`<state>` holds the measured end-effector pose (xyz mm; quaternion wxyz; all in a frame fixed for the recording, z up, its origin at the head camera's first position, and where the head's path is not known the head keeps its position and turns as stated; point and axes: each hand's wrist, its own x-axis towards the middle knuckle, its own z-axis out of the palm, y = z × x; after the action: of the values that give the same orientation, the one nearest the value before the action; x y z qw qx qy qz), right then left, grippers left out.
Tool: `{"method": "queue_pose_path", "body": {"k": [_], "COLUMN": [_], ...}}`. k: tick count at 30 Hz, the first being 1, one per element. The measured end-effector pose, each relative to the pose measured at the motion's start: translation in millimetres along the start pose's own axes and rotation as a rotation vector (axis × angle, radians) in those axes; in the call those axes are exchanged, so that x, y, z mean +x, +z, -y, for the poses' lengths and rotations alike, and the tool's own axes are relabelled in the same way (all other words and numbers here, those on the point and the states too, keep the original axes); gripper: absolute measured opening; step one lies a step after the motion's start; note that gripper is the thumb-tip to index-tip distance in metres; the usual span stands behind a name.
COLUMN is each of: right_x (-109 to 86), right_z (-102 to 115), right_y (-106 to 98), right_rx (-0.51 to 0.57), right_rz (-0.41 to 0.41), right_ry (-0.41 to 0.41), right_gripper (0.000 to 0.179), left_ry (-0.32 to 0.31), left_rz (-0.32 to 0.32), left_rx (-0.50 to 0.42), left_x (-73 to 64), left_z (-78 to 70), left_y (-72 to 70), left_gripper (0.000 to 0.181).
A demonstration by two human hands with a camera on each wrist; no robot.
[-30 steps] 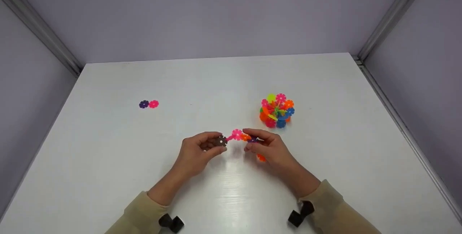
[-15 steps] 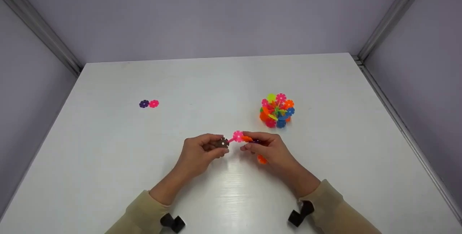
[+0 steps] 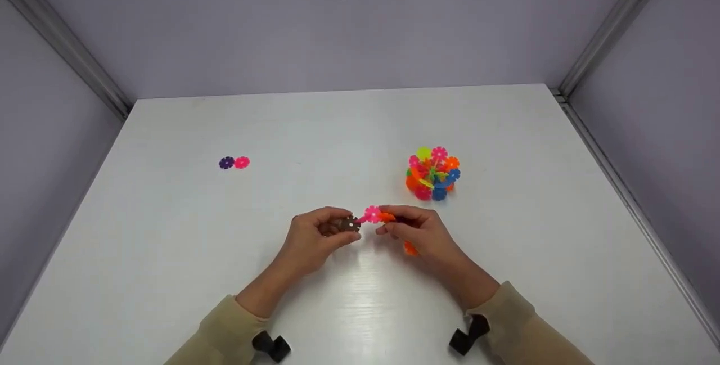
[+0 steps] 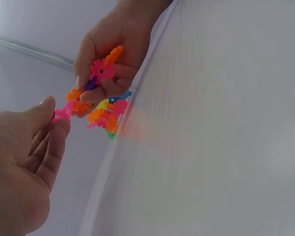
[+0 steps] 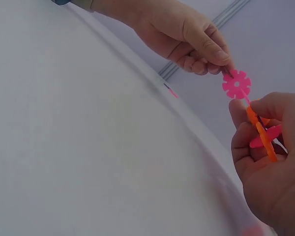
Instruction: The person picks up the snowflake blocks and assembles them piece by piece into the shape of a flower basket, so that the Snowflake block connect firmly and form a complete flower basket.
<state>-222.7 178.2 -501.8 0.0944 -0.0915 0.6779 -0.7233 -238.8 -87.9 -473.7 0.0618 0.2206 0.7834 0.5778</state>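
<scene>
In the head view my left hand (image 3: 312, 241) pinches a dark grey-brown snowflake disc (image 3: 350, 224) between thumb and fingers. That disc meets a short chain of notched plastic discs, with a bright pink disc (image 3: 371, 210) in the gap between the hands. My right hand (image 3: 422, 233) grips the chain by an orange disc (image 3: 387, 217) and a purple one mostly covered by the fingers. Under the right palm another orange disc (image 3: 410, 248) sticks out. The right wrist view shows a pink disc (image 5: 228, 87) near the left fingertips and a second pink disc (image 5: 273, 133) inside the right hand.
A multicoloured ball of joined discs (image 3: 433, 176) stands on the white table (image 3: 315, 129), beyond the right hand. At the left lie a purple disc (image 3: 226, 162) and a pink disc (image 3: 242, 162), side by side. Grey-purple walls enclose the table's back and sides.
My left hand has shifted slightly to the right with the dark disc, closer to the right hand. The right hand stays nearly in place, and the purple disc is now more hidden.
</scene>
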Motion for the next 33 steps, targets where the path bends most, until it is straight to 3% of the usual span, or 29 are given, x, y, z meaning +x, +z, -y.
{"method": "queue_pose_path", "body": {"k": [4, 8, 11, 16, 20, 23, 28, 33], "right_x": [0.7, 1.5, 2.1, 2.7, 2.6, 2.6, 2.4, 2.8], "right_z": [-0.8, -2.3, -2.7, -2.7, -3.4, -3.6, -4.1, -4.1], "right_y": [-1.8, -1.6, -1.0, 0.5, 0.6, 0.6, 0.6, 0.2], "right_rx": [0.041, 0.075, 0.078, 0.071, 0.081, 0.088, 0.083, 0.081], "right_rz": [-0.041, -0.067, -0.084, -0.097, -0.095, -0.091, -0.089, -0.097], "right_ry": [-0.016, -0.001, 0.017, 0.036, 0.048, 0.050, 0.054, 0.074], "right_gripper": [0.044, 0.046, 0.040, 0.036, 0.036, 0.038, 0.039, 0.038], "left_ry": [-0.023, -0.026, -0.035, -0.086, -0.164, -0.253, -0.360, -0.375], "left_rz": [0.028, 0.001, -0.058, -0.159, -0.222, -0.241, -0.232, -0.217], "left_rx": [0.059, 0.141, 0.199, 0.288, 0.320, 0.335, 0.368, 0.392], "left_x": [1.8, 6.2, 14.0, 28.1, 34.0, 36.2, 43.2, 52.7], "left_z": [-0.3, 5.8, 15.6, 39.5, 59.5, 68.8, 81.6, 91.7], "left_y": [-7.5, -33.8, -67.3, -135.7, -183.6, -208.6, -228.8, -233.0], "left_gripper": [0.050, 0.052, 0.049, 0.050, 0.052, 0.054, 0.058, 0.057]}}
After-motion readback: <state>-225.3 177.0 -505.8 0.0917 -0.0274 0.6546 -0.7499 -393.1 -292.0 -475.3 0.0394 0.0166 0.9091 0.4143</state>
